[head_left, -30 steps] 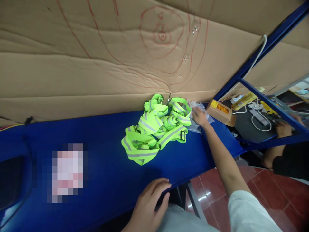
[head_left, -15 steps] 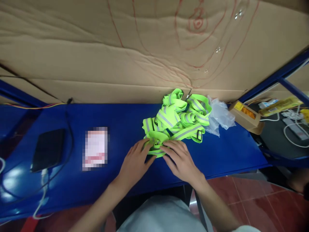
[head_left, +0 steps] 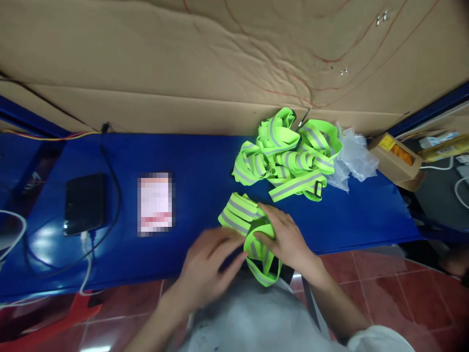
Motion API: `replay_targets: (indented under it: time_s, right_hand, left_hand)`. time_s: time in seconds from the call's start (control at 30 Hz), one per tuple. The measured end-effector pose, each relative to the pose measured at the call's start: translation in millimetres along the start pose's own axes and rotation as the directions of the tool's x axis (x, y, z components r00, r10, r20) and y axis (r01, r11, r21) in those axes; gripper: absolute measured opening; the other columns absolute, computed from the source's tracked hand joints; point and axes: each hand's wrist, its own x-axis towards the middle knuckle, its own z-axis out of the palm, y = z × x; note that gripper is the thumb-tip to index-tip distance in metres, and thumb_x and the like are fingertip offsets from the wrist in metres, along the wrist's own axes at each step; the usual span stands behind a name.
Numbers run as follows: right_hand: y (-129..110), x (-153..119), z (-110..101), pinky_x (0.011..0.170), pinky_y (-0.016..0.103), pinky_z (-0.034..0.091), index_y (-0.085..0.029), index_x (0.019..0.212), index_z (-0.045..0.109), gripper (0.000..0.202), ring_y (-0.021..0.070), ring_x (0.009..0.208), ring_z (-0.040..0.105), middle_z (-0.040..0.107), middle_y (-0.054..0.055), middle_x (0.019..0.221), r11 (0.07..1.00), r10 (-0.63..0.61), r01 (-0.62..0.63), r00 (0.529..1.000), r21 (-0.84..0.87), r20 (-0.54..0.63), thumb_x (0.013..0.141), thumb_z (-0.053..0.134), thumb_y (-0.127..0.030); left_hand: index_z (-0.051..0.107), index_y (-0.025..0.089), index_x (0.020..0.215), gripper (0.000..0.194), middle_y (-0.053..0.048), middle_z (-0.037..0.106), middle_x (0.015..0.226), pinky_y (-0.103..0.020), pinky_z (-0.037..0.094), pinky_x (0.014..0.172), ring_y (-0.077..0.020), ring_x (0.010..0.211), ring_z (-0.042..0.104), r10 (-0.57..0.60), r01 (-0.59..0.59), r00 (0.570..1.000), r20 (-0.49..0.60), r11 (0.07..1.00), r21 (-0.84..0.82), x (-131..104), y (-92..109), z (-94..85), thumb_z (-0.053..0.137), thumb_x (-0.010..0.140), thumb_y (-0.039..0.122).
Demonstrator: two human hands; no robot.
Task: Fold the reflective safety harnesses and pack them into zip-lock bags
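Note:
A neon-green reflective strap (head_left: 238,214) with grey stripes, folded and looped, lies between my hands at the table's front edge. One loop of it hangs over that edge. My right hand (head_left: 287,239) is closed round the strap's right side, thumb in front and fingers behind. From the left, my left hand (head_left: 214,261), slightly blurred, pinches the loop's edge between thumb and fingers. Farther back sits a pile of similar green straps (head_left: 289,151), apart from the held one. A black buckle (head_left: 318,189) shows at the pile's right front.
Crumpled clear plastic bags (head_left: 353,156) lie right of the pile, beside an open cardboard box (head_left: 395,159) with orange contents. On the left of the blue table (head_left: 200,168) are a black device (head_left: 85,203) with cables and a blurred-out card (head_left: 156,203). Cardboard (head_left: 146,63) walls the back.
My hands have drawn the strap toward my body, away from the pile, and its loop now hangs over the edge. The view has shifted, so the table appears higher.

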Motion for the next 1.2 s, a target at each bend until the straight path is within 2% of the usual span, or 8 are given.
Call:
replay_targets:
  time_s: [0.1, 0.2, 0.37, 0.6, 0.73, 0.9, 1.07, 1.2]
  right_hand:
    - [-3, 0, 6, 0.110, 0.058, 0.052, -0.026, 0.162, 0.036, 0.066, 0.0337, 0.135, 0.060, 0.060, 0.013, 0.149, 1.000, -0.025, 0.025, 1.000, -0.002, 0.013, 0.102, 0.062, -0.032]
    - [1, -7, 5, 0.106, 0.054, 0.055, -0.026, 0.163, 0.036, 0.061, 0.0308, 0.127, 0.063, 0.065, 0.013, 0.140, 0.997, -0.066, 0.065, 0.997, 0.038, 0.029, 0.105, 0.055, -0.025]
    - [15, -31, -17, 0.105, 0.050, 0.059, -0.032, 0.160, 0.042, 0.057, 0.0268, 0.125, 0.066, 0.067, 0.010, 0.138, 0.976, -0.186, 0.162, 0.968, 0.146, 0.168, 0.105, 0.059, -0.031]
    - [7, -16, -38, 0.126, 0.057, 0.040, -0.038, 0.165, 0.028, 0.084, 0.0341, 0.159, 0.033, 0.026, 0.009, 0.173, 0.942, -0.221, 0.275, 0.940, 0.191, -0.261, 0.095, 0.073, -0.045]
    - [-6, 10, -42, 0.120, 0.049, 0.048, -0.035, 0.153, 0.049, 0.067, 0.0304, 0.149, 0.049, 0.046, 0.009, 0.162, 0.837, -0.423, 0.469, 0.881, 0.281, -0.209, 0.092, 0.077, -0.043]
    - [-11, 23, -25, 0.079, 0.029, 0.060, -0.025, 0.123, 0.058, 0.040, 0.0181, 0.096, 0.071, 0.070, 0.005, 0.112, 0.693, -0.124, 0.201, 0.979, 0.692, -0.160, 0.092, 0.077, -0.040]
    - [-4, 25, -4, 0.072, 0.027, 0.056, -0.025, 0.117, 0.051, 0.030, 0.0160, 0.089, 0.063, 0.062, 0.004, 0.111, 0.566, 0.136, -0.024, 0.989, 0.824, -0.065, 0.091, 0.064, -0.034]
    - [-3, 15, -15, 0.072, 0.028, 0.057, -0.031, 0.139, 0.040, 0.054, 0.0139, 0.087, 0.063, 0.055, 0.007, 0.130, 0.597, 0.021, 0.017, 0.999, 0.802, -0.037, 0.090, 0.063, -0.029]
  left_hand:
    - [0.061, 0.024, 0.140, 0.055, -0.016, 0.065, 0.141, -0.060, 0.053, 0.102, -0.0410, 0.130, 0.060, -0.175, 0.152, 0.973, 0.151, 0.976, 0.157, 23, -16, 13.0, 0.077, 0.090, 0.041]
    - [0.065, 0.026, 0.137, 0.059, -0.013, 0.061, 0.143, -0.058, 0.047, 0.110, -0.0386, 0.131, 0.058, -0.419, 0.443, 0.888, 0.190, 0.889, -0.114, 42, -33, 22.8, 0.082, 0.082, 0.042]
    - [0.068, 0.021, 0.112, 0.042, -0.002, 0.070, 0.100, -0.030, 0.057, 0.083, -0.0203, 0.091, 0.068, -0.741, 0.626, 0.640, 0.201, 0.352, -0.696, 53, -55, 11.6, 0.079, 0.076, 0.041]
    - [0.072, 0.017, 0.100, 0.045, 0.001, 0.063, 0.062, -0.026, 0.051, 0.044, -0.0156, 0.046, 0.058, -0.631, 0.692, 0.522, 0.574, -0.082, -0.718, 51, -26, 9.0, 0.084, 0.067, 0.045]
    - [0.075, 0.015, 0.102, 0.046, -0.003, 0.068, 0.064, -0.026, 0.046, 0.037, -0.0171, 0.040, 0.058, -0.428, 0.757, 0.502, 0.751, -0.202, -0.621, 53, -11, 7.8, 0.085, 0.068, 0.044]
    - [0.063, 0.026, 0.133, 0.065, -0.007, 0.074, 0.104, -0.030, 0.060, 0.058, -0.0209, 0.070, 0.073, -0.463, 0.576, 0.661, 0.590, -0.191, -0.795, 42, -16, 7.8, 0.068, 0.086, 0.070]
    - [0.053, 0.033, 0.145, 0.102, -0.010, 0.063, 0.136, -0.036, 0.058, 0.096, -0.0296, 0.118, 0.067, -0.411, 0.407, 0.871, 0.268, 0.300, -0.863, 19, -25, 9.1, 0.092, 0.059, 0.069]
    - [0.068, 0.026, 0.120, 0.053, -0.004, 0.072, 0.110, -0.027, 0.058, 0.077, -0.0187, 0.088, 0.071, -0.601, 0.467, 0.779, 0.181, 0.362, -0.807, 23, -18, 4.8, 0.091, 0.074, 0.037]
